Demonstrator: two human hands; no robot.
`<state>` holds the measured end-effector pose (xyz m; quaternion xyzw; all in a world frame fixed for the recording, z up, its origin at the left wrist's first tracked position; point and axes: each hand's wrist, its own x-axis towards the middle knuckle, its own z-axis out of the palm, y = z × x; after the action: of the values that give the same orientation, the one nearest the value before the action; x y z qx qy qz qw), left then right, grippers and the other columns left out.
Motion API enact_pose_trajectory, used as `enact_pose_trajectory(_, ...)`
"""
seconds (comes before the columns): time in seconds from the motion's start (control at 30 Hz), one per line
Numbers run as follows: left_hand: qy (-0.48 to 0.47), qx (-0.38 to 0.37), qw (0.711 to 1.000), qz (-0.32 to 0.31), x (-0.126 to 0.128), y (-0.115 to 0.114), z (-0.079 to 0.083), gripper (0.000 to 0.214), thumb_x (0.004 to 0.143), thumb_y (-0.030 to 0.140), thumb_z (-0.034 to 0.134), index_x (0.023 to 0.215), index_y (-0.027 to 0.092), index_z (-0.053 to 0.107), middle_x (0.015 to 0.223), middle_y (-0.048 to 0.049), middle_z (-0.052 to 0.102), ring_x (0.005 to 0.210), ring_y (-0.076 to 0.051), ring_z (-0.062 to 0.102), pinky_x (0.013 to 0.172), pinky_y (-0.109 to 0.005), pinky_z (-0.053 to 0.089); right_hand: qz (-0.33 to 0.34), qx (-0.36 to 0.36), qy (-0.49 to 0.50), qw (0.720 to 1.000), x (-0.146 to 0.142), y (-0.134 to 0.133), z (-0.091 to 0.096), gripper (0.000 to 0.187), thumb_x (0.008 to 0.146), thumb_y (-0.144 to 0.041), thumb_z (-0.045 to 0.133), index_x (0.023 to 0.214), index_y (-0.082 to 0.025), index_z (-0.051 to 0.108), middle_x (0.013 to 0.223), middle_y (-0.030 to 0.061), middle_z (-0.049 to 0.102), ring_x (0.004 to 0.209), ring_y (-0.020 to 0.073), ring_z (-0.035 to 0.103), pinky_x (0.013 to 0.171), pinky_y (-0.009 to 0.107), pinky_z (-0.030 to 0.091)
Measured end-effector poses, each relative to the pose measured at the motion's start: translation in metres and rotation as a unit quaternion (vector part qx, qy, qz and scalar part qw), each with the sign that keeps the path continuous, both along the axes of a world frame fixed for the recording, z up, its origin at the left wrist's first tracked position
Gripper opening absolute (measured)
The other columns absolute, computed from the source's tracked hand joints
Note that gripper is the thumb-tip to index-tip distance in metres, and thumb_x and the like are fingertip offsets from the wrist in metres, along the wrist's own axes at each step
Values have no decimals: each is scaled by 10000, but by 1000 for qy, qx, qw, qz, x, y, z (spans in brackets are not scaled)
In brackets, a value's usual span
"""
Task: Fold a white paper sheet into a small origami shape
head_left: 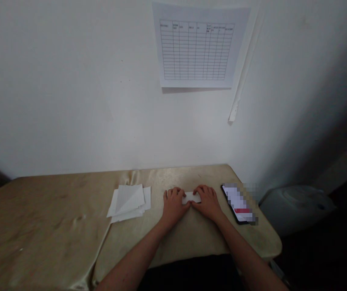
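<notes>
A small white piece of paper (191,197) lies on the table between my two hands, low on the tabletop. My left hand (175,203) presses on its left side, fingers bent and thumb at the near edge. On its right side rests my right hand (206,201), curled in the same way, with its thumb close to the left thumb. The paper looks folded, but its outer ends are hidden beneath my fingers. Left of my hands is a loose pile of white paper sheets (129,202), their edges overlapping unevenly.
A phone (237,204) with a lit, partly blurred screen lies to the right. The table (70,226) has a shiny gold-beige cover and meets a white wall. A printed grid sheet (197,52) hangs on the wall. Beyond the right edge stands a pale plastic container (295,206).
</notes>
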<state>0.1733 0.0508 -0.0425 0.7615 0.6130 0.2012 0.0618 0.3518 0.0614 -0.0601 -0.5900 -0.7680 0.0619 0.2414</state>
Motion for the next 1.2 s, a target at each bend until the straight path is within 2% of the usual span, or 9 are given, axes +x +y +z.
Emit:
enact_pose_trajectory(0.3, 6, 0, 1000, -1, 0, -1, 1, 286, 822, 402, 686, 1039, 220, 649, 1183, -73, 603, 1178, -299, 509, 1150, -531, 247, 8, 8, 5, 1000, 3, -1, -1, 291, 816, -425, 698, 1062, -288, 626, 1223, 53, 603, 1220, 279, 508, 1124, 473, 284)
enact_pose_trajectory(0.7, 0, -3, 1000, 4, 1, -2, 2, 291, 799, 402, 671, 1028, 226, 643, 1191, -80, 594, 1183, -307, 500, 1153, -545, 234, 3, 5, 13, 1000, 2, 1, -2, 285, 783, -363, 700, 1046, -281, 629, 1212, 50, 608, 1200, 274, 521, 1123, 465, 286)
enact_pose_trajectory(1.2, -12, -35, 999, -35, -13, 3, -1, 315, 790, 273, 635, 1104, 255, 648, 1265, -59, 578, 1244, -290, 474, 1168, -511, 218, 33, -62, 38, 997, 13, 2, 7, 320, 800, -234, 644, 1114, -293, 660, 1287, 29, 587, 1261, 240, 493, 1146, 439, 269)
